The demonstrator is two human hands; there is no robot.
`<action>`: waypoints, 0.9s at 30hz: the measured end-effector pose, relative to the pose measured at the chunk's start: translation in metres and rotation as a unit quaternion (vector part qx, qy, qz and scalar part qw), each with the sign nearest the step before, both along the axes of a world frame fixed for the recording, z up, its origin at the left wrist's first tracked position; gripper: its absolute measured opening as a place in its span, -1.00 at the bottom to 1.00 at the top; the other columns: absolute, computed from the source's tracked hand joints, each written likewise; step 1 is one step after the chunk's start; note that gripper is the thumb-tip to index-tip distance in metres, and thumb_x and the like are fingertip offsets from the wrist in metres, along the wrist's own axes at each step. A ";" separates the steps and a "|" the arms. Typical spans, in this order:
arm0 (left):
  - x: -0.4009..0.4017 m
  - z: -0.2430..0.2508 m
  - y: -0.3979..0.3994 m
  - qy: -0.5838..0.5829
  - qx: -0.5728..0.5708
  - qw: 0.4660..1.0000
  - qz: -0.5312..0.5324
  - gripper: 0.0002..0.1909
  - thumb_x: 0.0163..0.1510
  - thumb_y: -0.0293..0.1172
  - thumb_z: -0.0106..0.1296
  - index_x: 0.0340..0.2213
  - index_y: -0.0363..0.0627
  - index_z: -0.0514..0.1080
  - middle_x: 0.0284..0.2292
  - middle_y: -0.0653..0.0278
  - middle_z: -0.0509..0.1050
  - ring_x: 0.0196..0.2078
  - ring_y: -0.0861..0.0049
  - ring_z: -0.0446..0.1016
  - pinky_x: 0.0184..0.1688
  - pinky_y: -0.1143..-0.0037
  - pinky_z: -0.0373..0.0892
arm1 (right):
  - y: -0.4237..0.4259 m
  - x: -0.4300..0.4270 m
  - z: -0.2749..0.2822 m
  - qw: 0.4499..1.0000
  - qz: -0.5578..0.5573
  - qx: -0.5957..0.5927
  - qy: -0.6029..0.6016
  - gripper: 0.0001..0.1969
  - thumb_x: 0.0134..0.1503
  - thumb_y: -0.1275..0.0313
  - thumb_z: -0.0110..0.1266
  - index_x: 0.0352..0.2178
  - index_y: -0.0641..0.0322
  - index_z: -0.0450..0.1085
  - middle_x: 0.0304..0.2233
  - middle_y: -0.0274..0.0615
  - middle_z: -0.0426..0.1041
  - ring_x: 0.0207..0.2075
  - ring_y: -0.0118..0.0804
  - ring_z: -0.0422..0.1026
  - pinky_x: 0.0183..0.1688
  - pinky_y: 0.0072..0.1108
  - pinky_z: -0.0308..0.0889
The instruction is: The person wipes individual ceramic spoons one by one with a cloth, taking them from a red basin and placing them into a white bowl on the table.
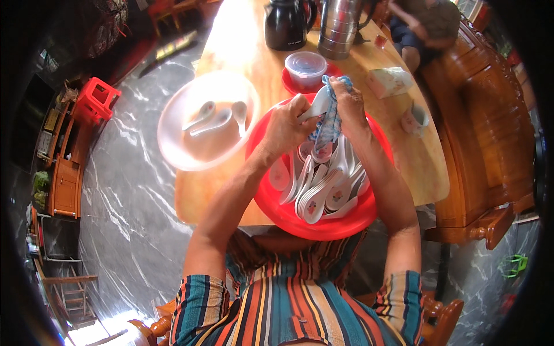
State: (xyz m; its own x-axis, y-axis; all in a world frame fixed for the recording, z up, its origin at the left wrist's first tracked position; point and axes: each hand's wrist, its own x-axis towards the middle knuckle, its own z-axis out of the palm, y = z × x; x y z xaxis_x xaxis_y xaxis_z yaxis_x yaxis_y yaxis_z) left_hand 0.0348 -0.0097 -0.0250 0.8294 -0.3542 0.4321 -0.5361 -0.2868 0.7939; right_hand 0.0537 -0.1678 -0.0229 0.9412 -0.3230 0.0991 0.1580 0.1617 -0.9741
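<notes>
Above a red plastic basin (pixel 277 207), my left hand (pixel 288 125) grips the handle of a white soup spoon (pixel 319 104). My right hand (pixel 349 106) holds a blue-and-white cloth (pixel 327 125) against that spoon's bowl. Many white spoons (pixel 320 194) lie in the basin, some nested in a stack, several with flower prints. To the left, a translucent plastic basin (pixel 169 145) holds three white spoons (pixel 216 121), set apart from one another.
Beyond the red basin stand a lidded plastic tub (pixel 305 69), a black jug (pixel 285 26) and a metal flask (pixel 339 30). On the right are a tissue pack (pixel 389 82), a mug (pixel 415 119) and a wooden bench (pixel 476 142) with a person (pixel 426 26) near it.
</notes>
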 end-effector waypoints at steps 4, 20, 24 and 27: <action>0.005 -0.006 0.002 -0.135 0.055 0.989 -0.004 -0.75 -0.18 -0.44 0.12 -0.53 -0.23 0.23 -0.60 0.02 0.36 -0.56 0.18 0.38 -0.51 0.39 0.29 | -0.003 0.004 -0.001 0.998 0.016 0.054 0.027 -0.84 0.07 0.30 -0.01 -0.49 0.13 0.39 -0.62 -0.44 0.35 -0.60 -0.56 0.31 -0.50 -0.68 0.23; 0.006 -0.001 0.008 -0.048 0.076 0.996 0.008 -0.78 -0.19 -0.40 0.10 -0.49 -0.19 0.28 -0.60 0.05 0.41 -0.48 0.11 0.42 -0.45 0.30 0.31 | 0.018 -0.016 0.005 0.973 0.054 -0.195 -0.109 -0.81 0.01 0.37 0.02 -0.46 0.30 0.28 -0.53 -0.36 0.32 -0.48 -0.59 0.26 -0.44 -0.66 0.23; -0.001 0.006 0.003 -0.017 0.066 0.998 0.016 -0.77 -0.19 -0.40 0.11 -0.52 -0.18 0.26 -0.61 0.04 0.41 -0.51 0.13 0.42 -0.47 0.30 0.30 | 0.011 -0.016 0.012 0.996 0.000 -0.083 -0.011 -0.80 0.06 0.37 -0.04 -0.51 0.31 0.39 -0.59 -0.41 0.34 -0.53 -0.59 0.25 -0.45 -0.66 0.21; -0.003 0.005 0.005 -0.030 0.064 0.998 -0.001 -0.77 -0.19 -0.40 0.11 -0.52 -0.18 0.26 -0.61 0.04 0.41 -0.51 0.12 0.43 -0.48 0.31 0.30 | 0.009 -0.014 0.007 1.000 -0.019 -0.002 -0.010 -0.85 0.04 0.34 0.05 -0.55 0.16 0.39 -0.61 -0.50 0.31 -0.59 -0.66 0.24 -0.53 -0.73 0.15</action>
State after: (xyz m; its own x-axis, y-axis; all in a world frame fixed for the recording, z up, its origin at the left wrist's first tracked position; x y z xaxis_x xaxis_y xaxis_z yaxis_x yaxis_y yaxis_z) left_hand 0.0320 -0.0046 -0.0197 0.8025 -0.4107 0.4327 -0.5824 -0.3821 0.7175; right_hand 0.0400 -0.1593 -0.0159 0.9265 -0.3572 0.1188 0.1833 0.1522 -0.9712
